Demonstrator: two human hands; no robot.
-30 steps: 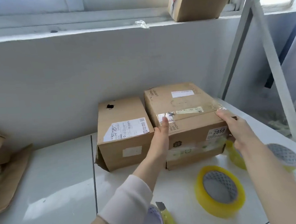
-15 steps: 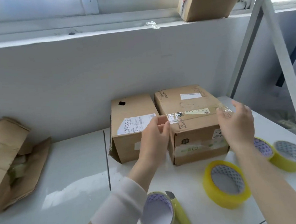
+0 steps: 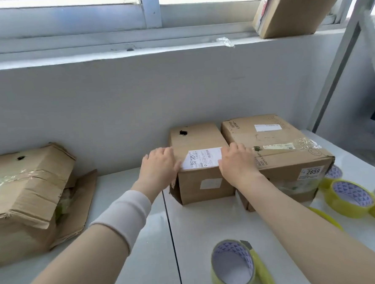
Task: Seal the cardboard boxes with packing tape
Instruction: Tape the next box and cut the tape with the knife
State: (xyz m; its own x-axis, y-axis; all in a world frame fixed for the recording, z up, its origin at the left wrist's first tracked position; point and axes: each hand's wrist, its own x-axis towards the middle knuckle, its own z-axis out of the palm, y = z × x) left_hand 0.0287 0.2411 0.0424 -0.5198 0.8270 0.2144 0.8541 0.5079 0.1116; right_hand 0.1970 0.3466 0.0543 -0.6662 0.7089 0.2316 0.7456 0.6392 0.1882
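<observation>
A small cardboard box [image 3: 203, 184] with a white shipping label stands against the wall in the middle of the white table. My left hand [image 3: 159, 165] lies on its left top edge and my right hand [image 3: 236, 163] on its right top edge, both gripping it. A larger taped box [image 3: 279, 149] marked 2859 touches it on the right. A roll of clear yellowish packing tape [image 3: 233, 266] lies near the front, with a yellow utility knife [image 3: 261, 267] beside it.
A crushed, partly open cardboard box [image 3: 25, 195] sits at the left. More tape rolls [image 3: 350, 197] lie at the right edge. Another box [image 3: 292, 10] leans on the window ledge above. A seam [image 3: 171, 230] runs between two table tops.
Both hands left the larger box and moved left onto the smaller box. The view shifted left, bringing the crushed box further into sight.
</observation>
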